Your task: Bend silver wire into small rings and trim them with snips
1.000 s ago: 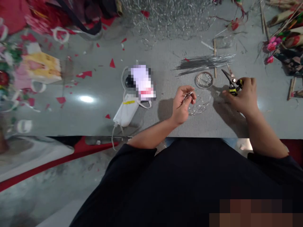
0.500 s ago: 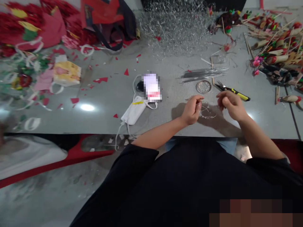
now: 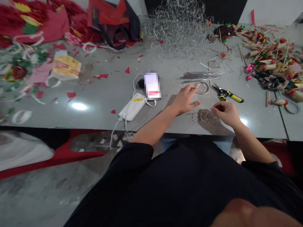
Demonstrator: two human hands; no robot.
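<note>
My left hand (image 3: 185, 99) reaches forward over the grey table (image 3: 106, 94), fingers spread, its fingertips at the rim of a small round dish (image 3: 202, 87) of tiny pieces. My right hand (image 3: 226, 113) is pinched on a thin coiled wire (image 3: 206, 115) that lies on the table between the hands. Yellow-handled cutters (image 3: 226, 94) lie on the table just beyond my right hand, with no hand on them. A bundle of straight wires (image 3: 201, 76) lies behind the dish.
A white power bank (image 3: 132, 110) with cable and a phone (image 3: 152, 85) sit left of my hands. A heap of tangled wire (image 3: 177, 28) fills the back. Red bags and paper scraps lie at the left, coloured sticks and flowers (image 3: 272, 67) at the right.
My right hand put the cutters down and came back to the wire coil. My left hand let go of the wire and reached out to the dish. The camera tilted up.
</note>
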